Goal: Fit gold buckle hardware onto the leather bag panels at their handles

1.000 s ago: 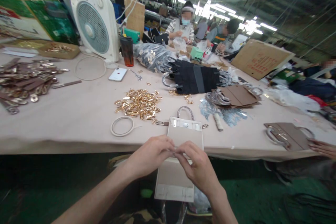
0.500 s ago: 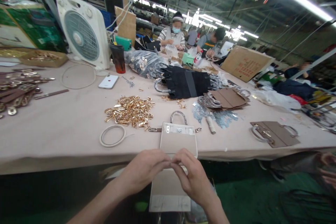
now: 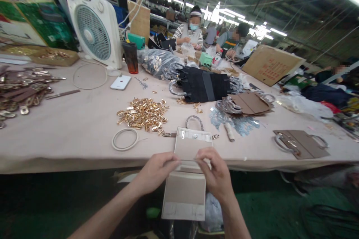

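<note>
An opened-out beige handbag piece (image 3: 186,190) with pale edges lies over the table's front edge, its lower part hanging down. Its upper part carries small metal fittings, a plastic-wrapped handle (image 3: 194,119) and a buckled strap end on either side. My left hand (image 3: 159,171) is over the left side of the bag's fold, thumb and fingertips pinched together. On the right side, my right hand (image 3: 214,171) makes a similar pinch. Whatever is between the fingertips is too small to make out. A tape roll (image 3: 125,139) lies left of the bag, its loose end pointing toward it.
Behind the bag are a heap of gold metal parts (image 3: 143,114), black bag pieces (image 3: 206,84) and silvery small parts (image 3: 235,121). A phone (image 3: 120,82), a cup (image 3: 131,58) and a fan (image 3: 94,28) stand left. A brown bag piece (image 3: 304,143) lies right. Co-workers sit across.
My hands have moved apart; their fingertips met over the bag's fold before and now a gap shows between them. The view has shifted slightly.
</note>
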`<action>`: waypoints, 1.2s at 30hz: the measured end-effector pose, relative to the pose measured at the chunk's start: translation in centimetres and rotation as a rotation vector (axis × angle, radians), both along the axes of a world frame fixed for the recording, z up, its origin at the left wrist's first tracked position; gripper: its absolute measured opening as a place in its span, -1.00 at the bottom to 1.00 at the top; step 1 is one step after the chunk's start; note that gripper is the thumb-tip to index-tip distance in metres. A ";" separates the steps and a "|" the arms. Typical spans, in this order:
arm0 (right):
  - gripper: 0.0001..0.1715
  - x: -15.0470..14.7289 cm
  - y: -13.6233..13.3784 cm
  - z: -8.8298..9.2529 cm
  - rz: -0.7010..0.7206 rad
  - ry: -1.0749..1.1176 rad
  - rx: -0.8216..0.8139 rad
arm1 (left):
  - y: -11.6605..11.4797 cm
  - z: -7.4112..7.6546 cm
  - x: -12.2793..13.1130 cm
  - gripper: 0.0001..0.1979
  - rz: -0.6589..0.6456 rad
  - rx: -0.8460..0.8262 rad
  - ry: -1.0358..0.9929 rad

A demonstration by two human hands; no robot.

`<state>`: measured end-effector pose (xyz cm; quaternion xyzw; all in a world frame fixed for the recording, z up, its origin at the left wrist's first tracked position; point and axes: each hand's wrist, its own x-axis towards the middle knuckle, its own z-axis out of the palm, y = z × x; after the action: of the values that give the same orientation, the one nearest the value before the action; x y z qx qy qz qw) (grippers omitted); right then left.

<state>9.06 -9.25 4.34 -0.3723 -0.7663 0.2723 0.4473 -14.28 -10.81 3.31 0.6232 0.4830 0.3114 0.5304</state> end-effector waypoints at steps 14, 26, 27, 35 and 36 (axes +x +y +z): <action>-0.79 2.1 11.5 -3.2 -0.062 -0.250 -0.274 | -1.2 -0.3 0.7 -0.76 -0.289 0.179 0.127; -0.79 1.7 12.1 -5.6 -0.128 -0.242 -0.237 | -0.7 -0.8 0.5 -0.74 -0.290 0.160 0.114; -0.79 1.7 12.1 -5.7 -0.130 -0.245 -0.231 | -0.7 -0.9 0.5 -0.75 -0.285 0.159 0.114; -0.42 2.0 12.1 -5.8 -0.172 -0.246 -0.151 | -0.6 -1.2 0.3 -0.72 -0.233 0.122 0.082; -0.50 1.9 12.0 -5.7 -0.168 -0.259 -0.147 | -0.5 -1.2 0.3 -0.71 -0.229 0.121 0.061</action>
<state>10.98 2.79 -1.33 -0.4986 -0.7619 0.2388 0.3374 -13.99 -11.31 2.14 0.7142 0.4052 0.2581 0.5090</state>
